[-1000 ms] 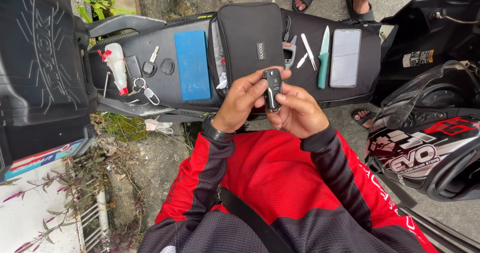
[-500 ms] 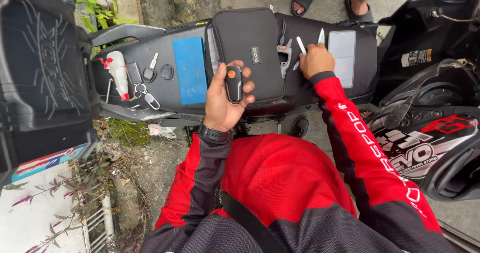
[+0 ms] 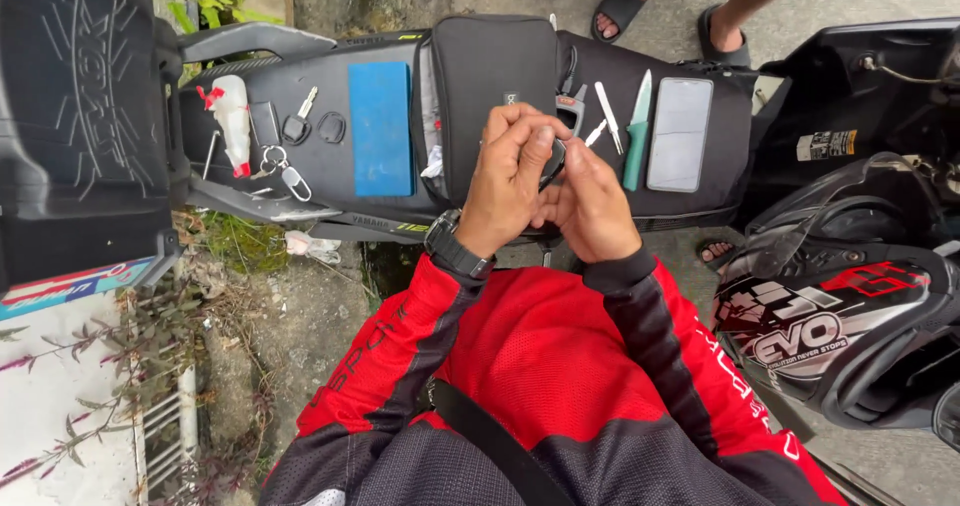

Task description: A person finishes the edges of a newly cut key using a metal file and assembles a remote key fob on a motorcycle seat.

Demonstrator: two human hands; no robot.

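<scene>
Over the black scooter seat [image 3: 330, 181], our left hand [image 3: 510, 181] and right hand [image 3: 590, 201] meet, both clamped on a small black key fob [image 3: 553, 164], mostly hidden, beside a black zip pouch [image 3: 495, 76].

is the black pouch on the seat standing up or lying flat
Lying flat: the black pouch rests broad face up on the motorcycle seat.
</scene>
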